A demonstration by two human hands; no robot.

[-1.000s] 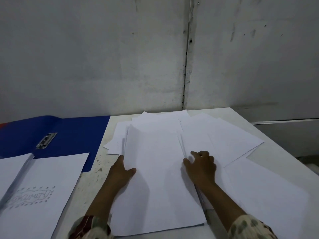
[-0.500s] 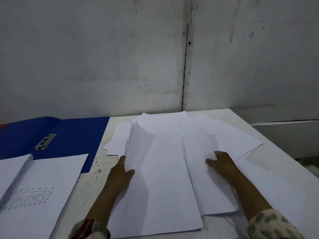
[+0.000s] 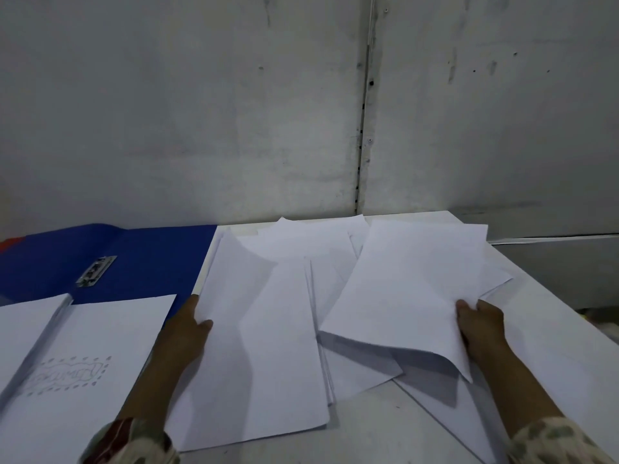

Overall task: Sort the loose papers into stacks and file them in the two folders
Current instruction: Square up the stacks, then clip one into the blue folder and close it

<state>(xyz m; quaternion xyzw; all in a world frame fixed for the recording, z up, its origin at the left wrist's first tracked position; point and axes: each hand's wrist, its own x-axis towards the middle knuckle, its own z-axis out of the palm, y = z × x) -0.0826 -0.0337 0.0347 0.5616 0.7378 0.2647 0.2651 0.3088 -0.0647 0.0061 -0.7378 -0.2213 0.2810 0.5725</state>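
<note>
White loose papers [image 3: 311,249] lie fanned over the white table. My left hand [image 3: 191,326] grips the left edge of a neat paper stack [image 3: 268,356] in front of me, thumb on top. My right hand [image 3: 479,323] pinches the right edge of a single white sheet [image 3: 402,296] and holds it lifted above the pile, its near corner curling down. An open blue folder [image 3: 144,259] with a metal clip [image 3: 96,271] lies at the left. A second folder at the near left holds a sheet with a drawn label [image 3: 70,373].
A grey wall [image 3: 234,112] rises right behind the table. The table's right edge [image 3: 569,316] runs diagonally toward me, with a lower white ledge beyond it. More sheets [image 3: 542,370] lie flat under my right forearm.
My right hand slid from the stack's right edge out to the right, took hold of a sheet and raised it off the pile. My left hand stayed on the stack's left edge.
</note>
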